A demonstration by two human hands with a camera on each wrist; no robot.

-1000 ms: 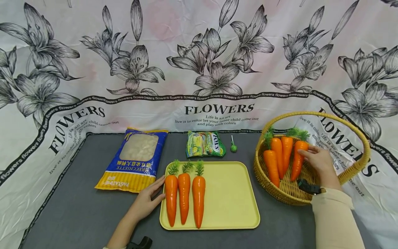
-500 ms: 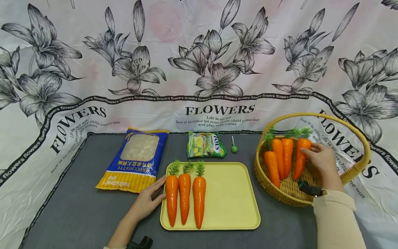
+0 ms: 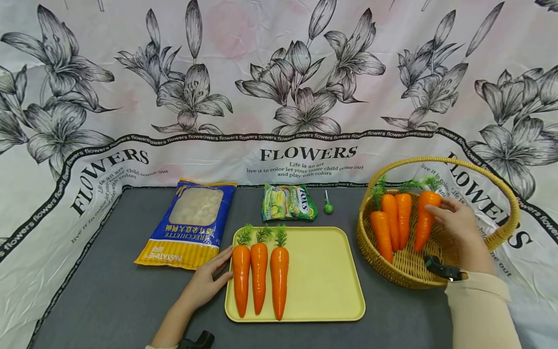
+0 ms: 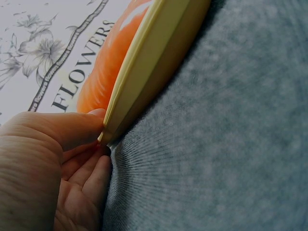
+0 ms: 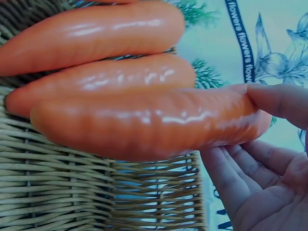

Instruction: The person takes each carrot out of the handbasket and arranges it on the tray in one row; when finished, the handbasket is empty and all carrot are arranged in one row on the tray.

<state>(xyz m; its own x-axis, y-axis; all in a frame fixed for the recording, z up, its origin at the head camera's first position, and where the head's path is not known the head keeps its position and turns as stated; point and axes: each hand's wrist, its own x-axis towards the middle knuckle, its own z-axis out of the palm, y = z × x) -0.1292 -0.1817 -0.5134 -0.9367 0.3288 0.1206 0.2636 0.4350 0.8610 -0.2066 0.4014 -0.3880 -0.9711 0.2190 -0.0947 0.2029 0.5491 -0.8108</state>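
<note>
In the head view my right hand pinches a toy carrot near its thick top, inside the wicker basket. The right wrist view shows my thumb on one side of that carrot and fingers on the other, with its tip pointing away from the hand. Other carrots lean together in the basket's left half. My left hand rests against the left edge of the yellow tray, thumb and fingertips at its rim. Three carrots with green tops lie side by side on the tray's left half.
Behind the left hand lies a blue and yellow pasta bag. A green candy bag and a green lollipop lie behind the tray. The basket's tall handle arches over the right hand's area. A flowered cloth hangs at the back.
My right hand has moved right, and the carrot in it has shifted right and slightly up, away from the other basket carrots. The left hand stays at the tray edge.
</note>
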